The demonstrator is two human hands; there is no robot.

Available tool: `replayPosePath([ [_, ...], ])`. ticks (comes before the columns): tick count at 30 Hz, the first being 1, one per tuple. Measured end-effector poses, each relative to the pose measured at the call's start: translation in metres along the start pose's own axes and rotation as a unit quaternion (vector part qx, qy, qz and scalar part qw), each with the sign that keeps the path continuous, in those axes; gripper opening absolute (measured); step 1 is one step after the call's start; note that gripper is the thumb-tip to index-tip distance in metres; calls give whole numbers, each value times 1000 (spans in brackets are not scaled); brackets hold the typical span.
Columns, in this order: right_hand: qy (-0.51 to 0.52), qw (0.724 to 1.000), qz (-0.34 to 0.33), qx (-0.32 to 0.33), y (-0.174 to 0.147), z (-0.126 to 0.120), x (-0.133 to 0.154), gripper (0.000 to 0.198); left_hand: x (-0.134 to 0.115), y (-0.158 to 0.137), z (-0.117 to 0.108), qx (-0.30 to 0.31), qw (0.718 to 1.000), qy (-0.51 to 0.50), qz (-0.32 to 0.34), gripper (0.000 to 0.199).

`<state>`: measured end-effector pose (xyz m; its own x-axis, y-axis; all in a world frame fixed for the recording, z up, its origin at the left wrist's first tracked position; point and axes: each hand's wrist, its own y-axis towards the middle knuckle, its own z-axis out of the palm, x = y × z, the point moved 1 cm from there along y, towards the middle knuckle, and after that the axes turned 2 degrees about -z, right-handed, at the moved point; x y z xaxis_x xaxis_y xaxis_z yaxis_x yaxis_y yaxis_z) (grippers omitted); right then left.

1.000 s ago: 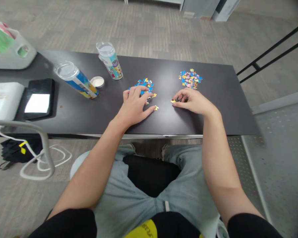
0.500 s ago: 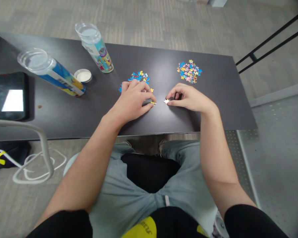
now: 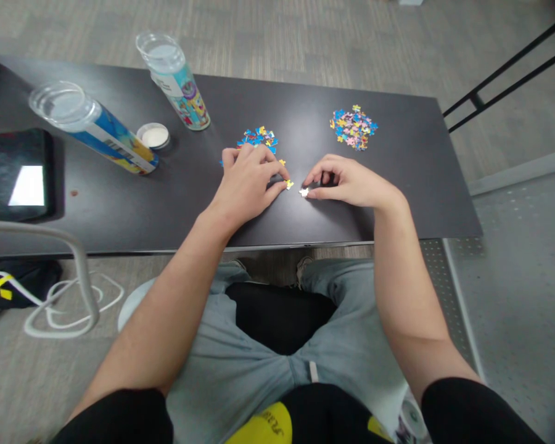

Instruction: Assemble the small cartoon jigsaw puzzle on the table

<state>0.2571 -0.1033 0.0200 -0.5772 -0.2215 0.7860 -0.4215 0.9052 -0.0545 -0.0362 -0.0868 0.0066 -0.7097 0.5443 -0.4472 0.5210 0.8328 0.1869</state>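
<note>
Head view: two small puzzle pieces at the fingertips, loose piles close by.
The left hand point(image 3: 248, 185) has thumb and index finger nearly closed on a yellow piece point(image 3: 289, 184); the right hand point(image 3: 346, 180) pinches a pale piece point(image 3: 304, 193) just beside it, the two apart above or on the dark table point(image 3: 411, 179); whether either is lifted, I cannot tell. With so little edge gripped, a piece could slip or flip if the pinch rolls. The left palm overhangs the blue pile point(image 3: 259, 137), so a dropped wrist could scatter it. The mixed pile point(image 3: 354, 128), beyond the right hand, seems at risk only from a wide forward sweep.
</note>
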Motion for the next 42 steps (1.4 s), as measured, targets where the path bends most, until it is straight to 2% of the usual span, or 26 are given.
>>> replayPosePath([
  [3, 15, 1000, 5, -26, 1, 1, -1, 19, -6, 3, 4, -4, 1000, -6, -6, 28],
  [6, -15, 998, -17, -52, 5, 8, 1, 19, -9, 6, 5, -30, 999, -8, -19, 35],
  [10, -76, 995, -15, -68, 15, 24, 12, 20, 0, 6, -2, -72, 997, 2, -43, 27],
  [14, -112, 992, -6, -64, 24, 34, 19, 13, 19, 4, -19, -86, 993, 17, -82, 21],
  [20, -94, 993, 0, -75, 24, 14, -4, 17, 53, -3, -44, -84, 991, 19, -100, 15],
  [25, -101, 989, 32, -106, 13, -6, -25, 20, 70, -5, -50, -59, 994, -5, -96, 19],
  [28, -114, 986, 27, -121, 13, -4, -21, 26, 66, -2, -43, -62, 996, 0, -69, 23],
  [32, -143, 983, 6, -114, 22, 13, -1, 32, 46, 4, -26, -52, 997, 24, -45, 29],
  [36, -146, 984, 16, -96, 32, 30, 19, 37, 32, 9, -13, -44, 997, 38, -50, 21],
  [42, -163, 984, 4, -72, 40, 36, 24, 33, 34, 13, -11, -56, 997, 28, -55, 12],
])
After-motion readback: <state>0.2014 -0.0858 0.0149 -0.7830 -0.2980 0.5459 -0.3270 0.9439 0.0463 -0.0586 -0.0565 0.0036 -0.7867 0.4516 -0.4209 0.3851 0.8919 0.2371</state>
